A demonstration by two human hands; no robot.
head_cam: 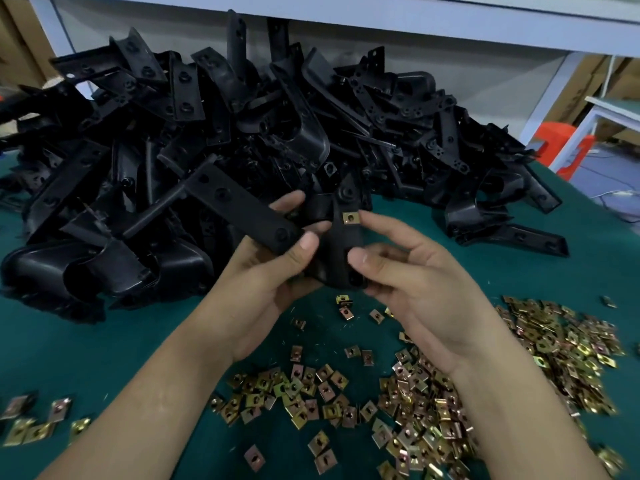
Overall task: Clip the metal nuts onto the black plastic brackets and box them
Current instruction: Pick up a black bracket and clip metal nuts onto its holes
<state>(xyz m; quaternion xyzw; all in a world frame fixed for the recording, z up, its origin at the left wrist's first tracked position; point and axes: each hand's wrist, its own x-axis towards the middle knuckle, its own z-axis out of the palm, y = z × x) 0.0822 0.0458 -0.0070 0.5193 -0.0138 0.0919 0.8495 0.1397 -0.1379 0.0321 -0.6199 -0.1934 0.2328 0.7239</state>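
Note:
I hold one black plastic bracket (pixel 341 251) above the green table (pixel 69 348). My left hand (pixel 273 268) grips its long flat arm and body, thumb on top. My right hand (pixel 412 282) holds the bracket's narrow tab, with the thumb on its lower part and the forefinger touching a brass-coloured metal nut (pixel 350 218) that sits clipped on the tab's edge. Several loose metal nuts (pixel 426 403) lie scattered on the table below my hands.
A big heap of black brackets (pixel 242 133) fills the table behind my hands. More nuts lie at the right (pixel 561 341) and at the lower left (pixel 31 420). A white shelf frame (pixel 450 26) stands behind the heap, and a red stool (pixel 561 147) is off the table's right edge.

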